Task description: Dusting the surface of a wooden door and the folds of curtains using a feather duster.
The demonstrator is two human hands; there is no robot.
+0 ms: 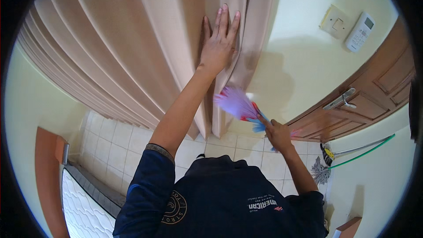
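Observation:
A long beige pleated curtain (158, 39) hangs from the top of the view down near the tiled floor. My left hand (219, 44) lies flat against its right part, fingers spread and pointing up, holding nothing. Lower and to the right, my right hand (279, 135) grips a duster with purple, red and blue bristles (234, 102). The bristles are at the curtain's lower right edge; whether they touch the cloth I cannot tell. The duster's handle is mostly hidden by my hand.
A light switch (334, 21) and a white remote control (360, 32) are on the right wall, beside a brown wooden door (366, 109). A grey mop (320, 172) leans at lower right. At lower left lies a white mattress (84, 208) by a brown headboard (48, 172).

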